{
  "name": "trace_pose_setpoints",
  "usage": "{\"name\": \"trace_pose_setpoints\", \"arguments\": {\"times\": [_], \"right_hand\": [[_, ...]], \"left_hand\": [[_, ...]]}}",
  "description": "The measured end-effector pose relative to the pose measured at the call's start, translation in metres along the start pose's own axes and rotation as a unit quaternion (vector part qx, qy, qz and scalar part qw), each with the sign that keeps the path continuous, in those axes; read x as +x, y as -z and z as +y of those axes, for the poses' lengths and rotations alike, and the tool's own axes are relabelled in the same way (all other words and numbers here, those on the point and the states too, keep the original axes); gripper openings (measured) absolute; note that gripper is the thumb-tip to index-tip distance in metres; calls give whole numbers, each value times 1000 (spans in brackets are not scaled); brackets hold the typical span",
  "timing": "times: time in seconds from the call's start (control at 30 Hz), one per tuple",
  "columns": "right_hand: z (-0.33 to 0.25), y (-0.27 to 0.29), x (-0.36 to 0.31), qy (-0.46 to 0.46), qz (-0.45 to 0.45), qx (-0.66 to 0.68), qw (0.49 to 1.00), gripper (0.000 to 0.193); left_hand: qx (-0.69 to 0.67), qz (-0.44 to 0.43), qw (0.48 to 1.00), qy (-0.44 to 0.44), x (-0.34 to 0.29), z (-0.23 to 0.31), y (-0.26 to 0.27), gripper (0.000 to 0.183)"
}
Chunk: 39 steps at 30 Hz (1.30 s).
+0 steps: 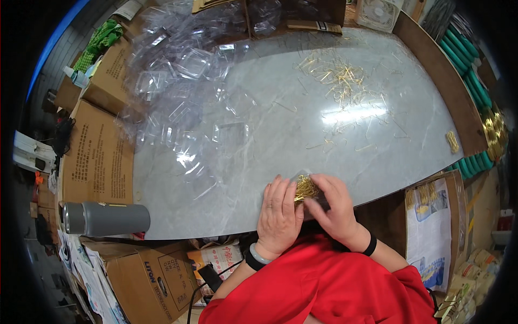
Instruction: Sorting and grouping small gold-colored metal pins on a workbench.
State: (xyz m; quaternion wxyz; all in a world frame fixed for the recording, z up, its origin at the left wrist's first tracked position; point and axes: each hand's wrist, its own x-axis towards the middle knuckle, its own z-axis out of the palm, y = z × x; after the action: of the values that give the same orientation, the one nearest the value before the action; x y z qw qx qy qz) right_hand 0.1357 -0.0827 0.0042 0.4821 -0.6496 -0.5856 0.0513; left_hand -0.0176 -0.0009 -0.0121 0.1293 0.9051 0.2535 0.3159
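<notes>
A bundle of gold wire hooks [306, 189] is between my two hands at the table's near edge. My left hand [279, 216] presses against its left side, fingers close together. On the other side my right hand [335, 208] curls around the hooks, thumb low and fingers over the top; it is slightly blurred. Something transparent, perhaps a plastic box, shows at the bundle's far side, mostly hidden by my hands. Further off, a loose pile of gold hooks [345, 78] lies on the grey table [280, 140], with single hooks scattered around it.
Many transparent plastic boxes [194, 63] heap up at the left. A grey bottle [116, 218] lies on its side at the near left corner beside cardboard boxes [97, 154]. A small gold bundle [452, 141] sits by the right wooden rim [448, 81]. A fan [377, 13] stands behind.
</notes>
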Motion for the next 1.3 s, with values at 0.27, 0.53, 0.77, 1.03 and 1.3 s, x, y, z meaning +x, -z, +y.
{"name": "trace_pose_setpoints", "arguments": {"times": [0.27,0.53,0.77,1.03,1.3], "right_hand": [[6,2,10,46,5,-78,996,49],[6,10,2,-110,18,22,994,48],[5,-4,-5,48,104,-184,976,36],[4,-10,-1,42,71,-81,993,35],[-10,-9,8,-37,68,-42,996,34]], "left_hand": [[22,-24,999,1,-1,0,3,55],[3,-14,1000,4,-1,1,2,48],[23,-13,1000,-2,-4,2,1,48],[31,15,999,3,-5,2,-3,43],[44,36,998,9,-3,5,-2,42]]}}
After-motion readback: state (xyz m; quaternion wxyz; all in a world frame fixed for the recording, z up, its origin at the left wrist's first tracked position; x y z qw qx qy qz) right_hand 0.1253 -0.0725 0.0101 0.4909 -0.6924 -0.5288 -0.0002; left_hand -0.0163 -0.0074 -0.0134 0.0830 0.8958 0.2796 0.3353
